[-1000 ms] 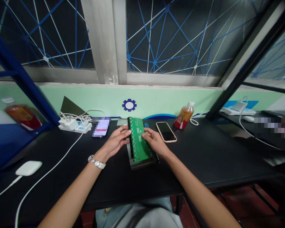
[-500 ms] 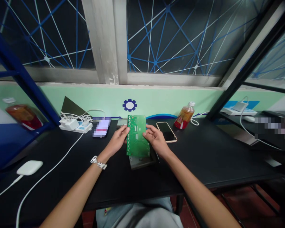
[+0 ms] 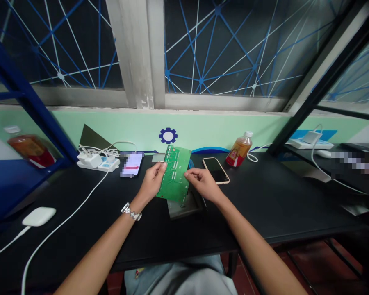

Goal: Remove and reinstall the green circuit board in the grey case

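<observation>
A green circuit board (image 3: 176, 176) is held up over the black table, its top leaning to the right. My left hand (image 3: 152, 179) grips its left edge, thumb on the face and the other fingers mostly hidden behind. At the right edge my right hand (image 3: 202, 183) pinches the board between thumb and fingers. Below and partly behind the board, a flat grey metal piece (image 3: 180, 209) lies on the table. A phone in a pale case (image 3: 215, 170) rests just beyond my right hand.
Along the wall stand a white power strip (image 3: 103, 164), a lit phone (image 3: 131, 165) and a tilted drink bottle (image 3: 239, 149). A white case (image 3: 39, 216) with a cable lies on the table (image 3: 264, 205) at left. Shelf frames rise on both sides.
The board has turned clockwise, its lower end swinging left and its top shifting slightly right. Both hands have stayed at its edges, with my left wrist a little further right.
</observation>
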`<state>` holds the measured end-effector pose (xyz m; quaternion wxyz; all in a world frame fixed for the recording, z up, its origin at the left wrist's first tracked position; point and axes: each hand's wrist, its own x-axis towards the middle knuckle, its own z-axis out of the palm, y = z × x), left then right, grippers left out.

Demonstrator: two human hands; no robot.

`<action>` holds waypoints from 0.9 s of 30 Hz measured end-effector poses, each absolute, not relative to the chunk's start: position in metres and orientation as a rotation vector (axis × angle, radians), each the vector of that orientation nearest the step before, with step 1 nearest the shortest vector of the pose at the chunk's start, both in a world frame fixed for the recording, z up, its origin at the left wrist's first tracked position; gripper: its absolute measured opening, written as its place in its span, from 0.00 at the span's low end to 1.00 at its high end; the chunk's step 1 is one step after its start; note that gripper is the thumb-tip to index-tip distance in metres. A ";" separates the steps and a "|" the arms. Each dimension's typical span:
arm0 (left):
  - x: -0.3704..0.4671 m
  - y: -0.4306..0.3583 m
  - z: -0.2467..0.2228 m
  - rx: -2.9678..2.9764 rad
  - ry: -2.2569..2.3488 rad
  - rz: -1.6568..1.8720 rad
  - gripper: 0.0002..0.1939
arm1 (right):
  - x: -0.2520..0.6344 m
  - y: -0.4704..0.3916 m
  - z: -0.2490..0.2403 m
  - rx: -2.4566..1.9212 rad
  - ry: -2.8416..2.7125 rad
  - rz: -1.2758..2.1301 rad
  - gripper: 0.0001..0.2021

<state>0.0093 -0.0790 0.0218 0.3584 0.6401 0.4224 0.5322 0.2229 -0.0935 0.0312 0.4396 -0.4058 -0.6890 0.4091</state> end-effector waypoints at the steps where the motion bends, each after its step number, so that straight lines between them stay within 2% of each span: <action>1: 0.008 -0.079 0.024 1.725 1.112 1.373 0.21 | 0.223 -0.093 0.031 -0.989 -1.690 1.034 0.17; 5: -0.002 -0.080 0.033 1.950 1.157 1.346 0.22 | 0.225 -0.094 0.034 -0.994 -1.563 1.070 0.18; 11: -0.010 -0.082 0.040 1.706 1.021 1.020 0.20 | 0.226 -0.098 0.040 -1.010 -1.534 1.169 0.20; 18: -0.026 -0.082 0.045 1.615 0.756 0.988 0.18 | 0.227 -0.096 0.043 -0.968 -1.477 1.121 0.20; 22: -0.031 -0.083 0.047 1.497 0.635 0.968 0.26 | 0.226 -0.098 0.045 -0.894 -1.493 1.055 0.18; 25: -0.027 -0.083 0.046 1.474 0.777 0.973 0.28 | 0.224 -0.101 0.044 -0.904 -1.543 0.963 0.16; 27: -0.022 -0.082 0.044 1.498 0.852 0.950 0.36 | 0.222 -0.103 0.041 -0.931 -1.610 0.880 0.12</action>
